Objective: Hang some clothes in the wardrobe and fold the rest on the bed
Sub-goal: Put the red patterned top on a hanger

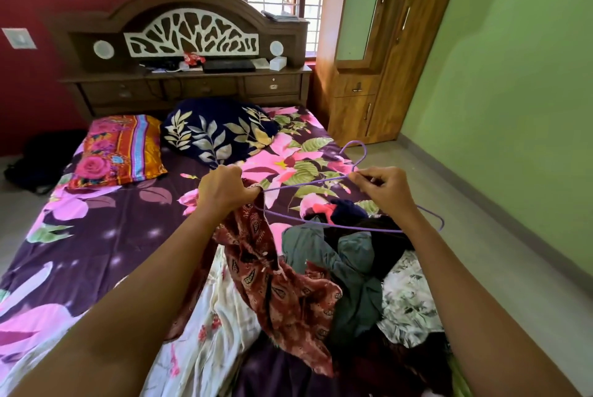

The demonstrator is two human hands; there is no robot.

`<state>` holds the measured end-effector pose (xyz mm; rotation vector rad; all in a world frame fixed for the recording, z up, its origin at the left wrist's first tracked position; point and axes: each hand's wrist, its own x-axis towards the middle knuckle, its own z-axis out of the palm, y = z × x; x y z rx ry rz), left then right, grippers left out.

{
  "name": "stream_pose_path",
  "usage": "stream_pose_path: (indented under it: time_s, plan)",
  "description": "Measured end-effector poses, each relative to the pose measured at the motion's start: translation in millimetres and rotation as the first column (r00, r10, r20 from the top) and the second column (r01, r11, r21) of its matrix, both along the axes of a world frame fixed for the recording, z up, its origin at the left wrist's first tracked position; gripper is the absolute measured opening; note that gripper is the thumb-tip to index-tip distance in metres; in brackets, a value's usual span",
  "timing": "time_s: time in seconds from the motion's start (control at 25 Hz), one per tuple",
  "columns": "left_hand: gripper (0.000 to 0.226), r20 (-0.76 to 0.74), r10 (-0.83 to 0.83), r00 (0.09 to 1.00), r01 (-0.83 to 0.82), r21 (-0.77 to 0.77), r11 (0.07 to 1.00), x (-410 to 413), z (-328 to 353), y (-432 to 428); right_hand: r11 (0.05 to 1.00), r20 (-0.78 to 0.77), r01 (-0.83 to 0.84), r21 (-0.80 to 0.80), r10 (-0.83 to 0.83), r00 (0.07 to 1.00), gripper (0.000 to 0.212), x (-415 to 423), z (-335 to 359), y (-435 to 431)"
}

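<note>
Pile of clothes (356, 271) heaped at the bed's (112, 223) near right corner. Above it, left hand (226, 188) grips a red patterned garment (256, 255), right hand (390, 188) pinches a purple hanger (308, 183) by its neck. Wardrobe (385, 59) is beyond the far right corner.

hanger (308, 183) 1 | red garment (256, 255) 1 | pillows (118, 149) (218, 133) 2 | hands (224, 188) (388, 188) 2 | wardrobe (385, 59) 1

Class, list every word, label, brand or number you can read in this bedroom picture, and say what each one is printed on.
No text here can be read.
The red packet on the headboard shelf: white marks, too blurred to read.
The white box on the same shelf: no legible print.
The maroon printed garment and the purple hanger: pattern or plain colour only, no lettering.
</note>
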<state>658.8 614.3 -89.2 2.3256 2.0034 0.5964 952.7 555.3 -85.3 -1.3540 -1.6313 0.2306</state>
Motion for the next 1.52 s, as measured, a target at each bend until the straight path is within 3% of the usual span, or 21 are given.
stream_pose_path:
  time_s: [0.2,0.36,0.48,0.6,0.68,0.76,0.88,1.0,1.12,1.28,1.44,1.52]
  plan:
    - [0.039,0.031,-0.025,0.999,0.023,0.048,0.999,11.6,-1.0,-4.6,0.999,-0.058,-0.043,-0.024,0.041,0.997,0.017,-27.8,-20.0,2.0]
    - [0.037,0.072,-0.195,0.978,0.191,0.059,0.98,29.7,2.6,-11.0,0.999,-0.021,0.034,0.037,-0.034,0.999,0.016,-44.9,-24.6,8.2]
    - [0.037,-0.066,-0.247,0.967,0.254,0.169,0.952,28.3,1.7,-7.5,0.993,-0.024,0.089,0.077,-0.087,0.996,0.018,-45.7,-20.5,7.6]
    - [0.028,-0.176,-0.154,0.972,0.191,0.215,0.958,20.2,3.6,8.3,0.994,-0.14,0.095,0.059,-0.086,0.986,0.015,-42.7,-17.9,6.7]
    - [0.017,-0.138,-0.185,0.973,0.217,0.282,0.935,20.9,7.9,13.2,0.994,-0.174,0.089,0.06,-0.078,0.982,0.021,-47.4,-19.7,7.2]
    - [0.013,-0.071,-0.335,0.94,0.339,0.32,0.884,32.7,12.9,9.0,0.994,-0.152,0.085,0.063,-0.075,0.986,0.026,-61.5,-21.8,8.8]
    - [0.021,-0.006,-0.568,0.823,0.545,0.288,0.787,60.7,19.6,-1.7,0.995,-0.107,0.066,0.069,-0.058,0.993,0.03,-86.9,-19.9,13.1]
    - [0.044,0.12,-0.622,0.774,0.589,0.225,0.776,60.8,31.9,5.1,0.994,-0.264,0.105,0.041,-0.091,0.96,0.026,-84.1,-9.7,21.6]
    - [0.052,-0.01,-0.655,0.755,0.645,0.187,0.741,50.3,25.6,15.9,0.997,-0.219,0.069,0.043,-0.058,0.974,0.021,-72.2,-2.6,25.6]
    - [0.039,0.108,-0.623,0.775,0.552,0.365,0.75,44.9,7.7,16.8,0.998,-0.139,-0.059,0.022,0.062,0.988,0.014,-65.1,1.7,26.2]
    - [0.038,0.193,-0.458,0.867,0.348,0.422,0.837,28.9,12.1,22.4,0.963,-0.108,0.176,0.206,-0.157,0.982,0.024,-45.2,-17.7,20.5]
    - [0.038,0.241,-0.39,0.889,0.274,0.403,0.873,26.2,18.6,22.6,0.977,-0.078,0.127,0.174,-0.115,0.99,0.034,-47.5,-31.9,11.9]
